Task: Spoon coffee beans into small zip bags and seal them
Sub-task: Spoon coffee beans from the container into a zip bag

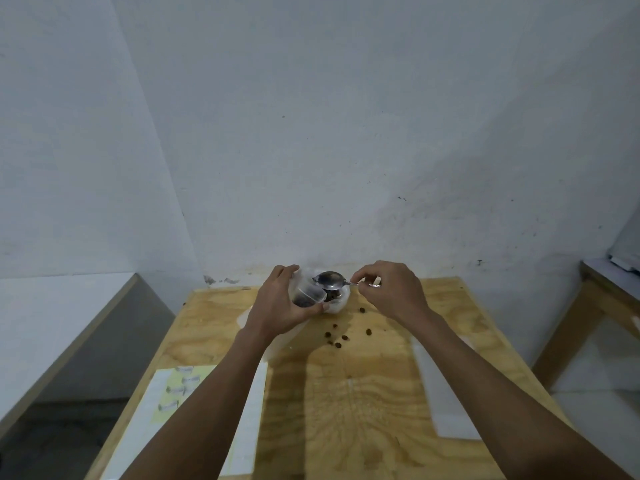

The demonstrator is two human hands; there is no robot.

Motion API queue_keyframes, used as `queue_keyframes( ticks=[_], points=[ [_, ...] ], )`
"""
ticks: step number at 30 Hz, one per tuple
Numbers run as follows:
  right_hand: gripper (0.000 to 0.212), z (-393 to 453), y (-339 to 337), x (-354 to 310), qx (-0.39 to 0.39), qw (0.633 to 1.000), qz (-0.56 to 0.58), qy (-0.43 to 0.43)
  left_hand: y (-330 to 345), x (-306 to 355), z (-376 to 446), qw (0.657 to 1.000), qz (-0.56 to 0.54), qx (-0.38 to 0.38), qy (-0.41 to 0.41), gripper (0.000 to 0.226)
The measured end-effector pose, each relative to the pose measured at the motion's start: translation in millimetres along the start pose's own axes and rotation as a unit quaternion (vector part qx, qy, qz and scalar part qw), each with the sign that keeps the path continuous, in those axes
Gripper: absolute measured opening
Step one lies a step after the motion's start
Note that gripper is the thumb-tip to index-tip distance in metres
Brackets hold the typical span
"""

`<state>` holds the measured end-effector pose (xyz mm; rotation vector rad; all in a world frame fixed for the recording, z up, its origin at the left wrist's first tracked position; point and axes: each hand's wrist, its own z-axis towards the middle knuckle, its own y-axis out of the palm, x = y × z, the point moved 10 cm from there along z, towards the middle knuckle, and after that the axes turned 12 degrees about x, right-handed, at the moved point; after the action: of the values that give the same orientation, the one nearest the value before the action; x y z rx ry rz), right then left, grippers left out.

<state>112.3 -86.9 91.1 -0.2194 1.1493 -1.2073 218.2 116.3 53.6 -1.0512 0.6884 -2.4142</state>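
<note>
My left hand (280, 303) grips a small clear zip bag (306, 294) with dark coffee beans inside, holding it up at the far end of the plywood table (374, 382). My right hand (389, 289) pinches the handle of a metal spoon (330, 280). The spoon's bowl hovers over the bag's mouth and over a white container (337, 303) of beans just behind the bag. Several loose beans (337, 337) lie scattered on the table in front of the container.
A white sheet with a yellow note and several small flat bags (181, 389) lies at the table's near left. A pale strip (446, 400) lies on the right. A wall stands right behind the table. Other tables flank it left (52, 327) and right (609, 299).
</note>
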Motion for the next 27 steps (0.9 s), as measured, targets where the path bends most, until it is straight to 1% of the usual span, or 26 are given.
queue_keyframes(
  ticks=[3, 6, 15, 19, 22, 27],
  points=[
    [0.019, 0, 0, 2, 0.016, 1.0, -0.002, -0.001, 2, -1, 0, 1.0, 0.004, -0.006, 0.007, 0.111],
    [0.019, 1, 3, 8, 0.027, 1.0, -0.001, 0.015, 2, -2, 0, 1.0, 0.001, -0.001, 0.021, 0.109],
    [0.014, 7, 20, 48, 0.024, 0.987, 0.066, 0.143, -7, -1, -2, 0.997, -0.047, 0.051, 0.028, 0.1],
    [0.011, 6, 20, 67, 0.036, 0.98, 0.055, 0.187, -10, 7, -2, 0.994, -0.076, 0.077, 0.029, 0.094],
    [0.008, 3, 22, 78, 0.038, 0.977, 0.044, 0.204, -11, 10, -3, 0.991, -0.098, 0.094, 0.018, 0.09],
    [0.009, 2, 23, 84, 0.043, 0.977, 0.039, 0.207, -13, 15, -4, 0.98, -0.145, 0.137, -0.008, 0.088]
  ],
)
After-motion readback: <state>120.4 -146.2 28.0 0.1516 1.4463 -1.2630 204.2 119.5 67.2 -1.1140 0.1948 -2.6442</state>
